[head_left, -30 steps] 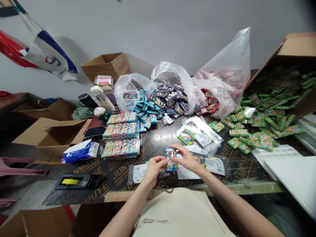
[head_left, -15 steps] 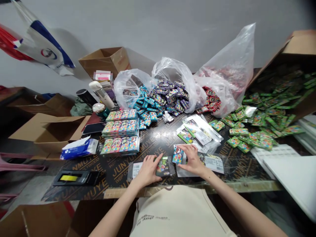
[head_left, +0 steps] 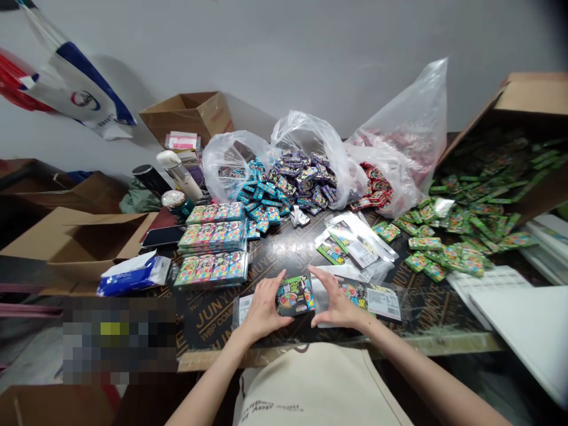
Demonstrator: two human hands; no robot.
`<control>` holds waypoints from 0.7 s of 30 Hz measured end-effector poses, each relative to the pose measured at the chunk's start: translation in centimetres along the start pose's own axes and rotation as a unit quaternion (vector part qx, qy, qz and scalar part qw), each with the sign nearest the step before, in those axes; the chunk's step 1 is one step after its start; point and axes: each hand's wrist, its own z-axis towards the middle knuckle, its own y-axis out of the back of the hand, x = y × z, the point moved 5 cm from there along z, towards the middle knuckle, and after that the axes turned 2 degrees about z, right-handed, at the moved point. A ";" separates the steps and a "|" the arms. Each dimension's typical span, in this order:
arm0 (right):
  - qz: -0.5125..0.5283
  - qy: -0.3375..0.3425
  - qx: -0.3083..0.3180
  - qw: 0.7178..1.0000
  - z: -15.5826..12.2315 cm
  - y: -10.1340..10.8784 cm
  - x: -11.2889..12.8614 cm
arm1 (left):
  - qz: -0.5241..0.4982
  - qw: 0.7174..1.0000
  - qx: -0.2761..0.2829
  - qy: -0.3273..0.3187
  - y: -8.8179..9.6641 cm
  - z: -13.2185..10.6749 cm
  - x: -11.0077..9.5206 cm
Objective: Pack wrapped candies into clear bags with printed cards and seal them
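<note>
My left hand [head_left: 265, 306] lies over the left part of a black printed packet [head_left: 295, 296] with colourful pictures. Its thumb and forefinger are spread along the packet's lower and upper sides. At the packet's right edge is my right hand [head_left: 338, 302], thumb and forefinger wide apart, with nothing visible between them. Beneath and beyond the right hand lies another printed packet in clear film with a white label [head_left: 384, 303]. A second white label [head_left: 245, 307] shows left of my left hand. Further back, several flat printed sleeves [head_left: 350, 242] overlap.
Stacks of wrapped small boxes [head_left: 213, 266] stand at the left. Behind are loose blue boxes [head_left: 266, 204], purple boxes [head_left: 306, 174] and red boxes [head_left: 375, 186] by plastic bags. Green boxes [head_left: 461, 228] spill from a carton [head_left: 532, 97]. A blue-and-white pack [head_left: 133, 273] lies near the left edge.
The small blue box that was in my right hand is out of sight. My right hand's fingers have spread at the packet's edge. The black packet shows more fully between both hands.
</note>
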 end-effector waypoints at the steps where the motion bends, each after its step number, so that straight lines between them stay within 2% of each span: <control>1: -0.004 -0.002 -0.033 0.999 -0.1 0.0 0.0 | -0.002 1.000 -0.008 0.009 0.1 0.1 0.2; 3: 0.002 -0.016 -0.077 0.997 -0.4 -0.1 0.2 | -0.003 1.000 -0.017 0.023 0.2 0.2 0.5; 7: 0.016 -0.023 -0.058 0.998 0.6 -0.7 -0.1 | 0.009 0.999 -0.015 0.035 -0.3 0.4 1.0; 9: -0.015 -0.021 -0.100 0.995 2.9 0.1 -1.3 | 0.025 0.999 -0.003 0.046 -0.8 0.5 1.2; 11: -0.065 -0.040 -0.169 0.983 6.2 1.4 -3.4 | 0.046 0.997 0.019 0.054 -1.4 0.5 1.4; 16: -0.109 -0.159 -0.203 0.960 15.2 3.4 -9.4 | 0.075 0.993 0.070 0.062 -2.5 0.4 1.5; 18: -0.097 -0.156 -0.208 0.961 17.2 4.1 -10.3 | 0.070 0.992 0.079 0.066 -2.7 0.1 1.7; 21: -0.073 -0.124 -0.203 0.969 17.5 5.0 -10.2 | 0.033 0.994 0.065 0.079 -2.3 -0.1 2.0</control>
